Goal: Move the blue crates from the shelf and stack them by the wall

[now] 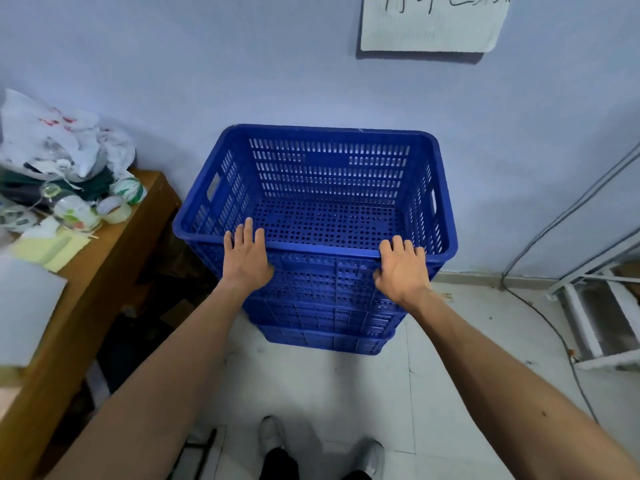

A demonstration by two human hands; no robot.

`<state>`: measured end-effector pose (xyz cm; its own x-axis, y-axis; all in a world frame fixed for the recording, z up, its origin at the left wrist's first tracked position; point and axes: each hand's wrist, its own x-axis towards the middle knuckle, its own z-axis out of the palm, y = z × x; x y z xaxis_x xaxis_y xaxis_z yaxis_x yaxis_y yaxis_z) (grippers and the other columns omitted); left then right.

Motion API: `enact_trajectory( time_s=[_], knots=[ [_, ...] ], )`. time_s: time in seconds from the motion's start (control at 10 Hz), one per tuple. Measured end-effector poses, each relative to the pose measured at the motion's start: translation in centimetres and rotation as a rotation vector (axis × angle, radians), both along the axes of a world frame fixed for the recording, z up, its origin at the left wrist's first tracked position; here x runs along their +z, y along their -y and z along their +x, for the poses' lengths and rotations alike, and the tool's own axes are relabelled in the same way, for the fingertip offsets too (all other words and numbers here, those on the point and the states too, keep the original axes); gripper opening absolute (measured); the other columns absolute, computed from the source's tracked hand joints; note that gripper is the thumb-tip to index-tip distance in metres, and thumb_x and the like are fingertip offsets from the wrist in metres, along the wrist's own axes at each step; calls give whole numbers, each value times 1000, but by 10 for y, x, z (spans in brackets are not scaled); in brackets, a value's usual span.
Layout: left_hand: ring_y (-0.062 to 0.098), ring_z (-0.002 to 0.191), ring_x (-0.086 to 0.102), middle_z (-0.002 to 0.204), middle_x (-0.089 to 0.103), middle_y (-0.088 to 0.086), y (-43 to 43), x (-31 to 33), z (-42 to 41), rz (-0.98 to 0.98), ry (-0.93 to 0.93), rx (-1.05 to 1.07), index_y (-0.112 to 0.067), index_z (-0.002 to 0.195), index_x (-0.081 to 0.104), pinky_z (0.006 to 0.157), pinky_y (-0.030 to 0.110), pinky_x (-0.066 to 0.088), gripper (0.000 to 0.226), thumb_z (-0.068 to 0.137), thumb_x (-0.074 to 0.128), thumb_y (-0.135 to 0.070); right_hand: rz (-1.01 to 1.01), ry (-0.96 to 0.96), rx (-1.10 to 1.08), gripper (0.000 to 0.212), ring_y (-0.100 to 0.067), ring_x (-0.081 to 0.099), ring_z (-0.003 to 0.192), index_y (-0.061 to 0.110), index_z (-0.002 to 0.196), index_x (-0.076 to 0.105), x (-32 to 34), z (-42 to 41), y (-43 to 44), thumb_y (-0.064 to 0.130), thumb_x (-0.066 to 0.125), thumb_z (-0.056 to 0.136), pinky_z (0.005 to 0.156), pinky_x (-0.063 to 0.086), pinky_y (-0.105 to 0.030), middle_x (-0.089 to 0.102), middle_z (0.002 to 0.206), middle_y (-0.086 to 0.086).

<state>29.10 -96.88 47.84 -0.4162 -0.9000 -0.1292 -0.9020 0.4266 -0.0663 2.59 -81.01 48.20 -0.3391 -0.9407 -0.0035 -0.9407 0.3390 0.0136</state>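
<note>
A stack of blue perforated crates (322, 337) stands on the floor against the pale wall (242, 64). The top blue crate (325, 188) is empty, its open side up. My left hand (246, 258) lies flat on the near rim at the left, fingers straight and reaching over the edge. My right hand (401, 268) holds the same rim at the right, fingers curled over it and thumb against the front wall. The shelf is out of view.
A wooden table (114, 258) stands close to the stack's left, loaded with plastic bags (52, 140), tape rolls (114, 207) and papers. A white metal frame (595, 306) and cables (568, 209) are at the right. A paper sign (429, 22) hangs above. My shoes (273, 434) stand on the tiled floor.
</note>
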Motion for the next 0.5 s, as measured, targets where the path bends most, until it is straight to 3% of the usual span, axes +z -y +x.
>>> enact_trajectory(
  time_s=[0.2,0.3,0.4,0.5],
  knots=[
    [26,152,-13,164,-18,3,-31,16,-4,103,6,-9,-19,158,-9,122,51,5,100,91,58,-51,46,-23,98,49,-31,46,108,12,122,44,5,-6,-10,37,61,83,95,39,-44,49,119,-10],
    [25,152,-11,164,-18,2,-46,24,2,128,-10,-47,-20,157,-12,121,50,15,101,91,59,-49,118,-73,66,74,-35,38,127,10,145,25,4,-2,-20,36,57,84,111,29,-48,41,136,-16],
    [24,152,-10,164,-19,2,-61,32,11,147,36,-84,-21,156,-15,121,49,18,95,94,53,-47,173,-76,4,89,-39,12,147,7,155,-4,10,13,-32,35,50,90,119,11,-50,15,158,-21],
    [22,153,-7,164,-18,1,-71,37,25,175,44,-87,-23,157,-12,121,47,18,88,98,44,-55,189,-94,-32,88,-37,1,150,5,154,-9,17,28,-44,38,46,94,121,10,-49,-1,162,-19]
  ],
)
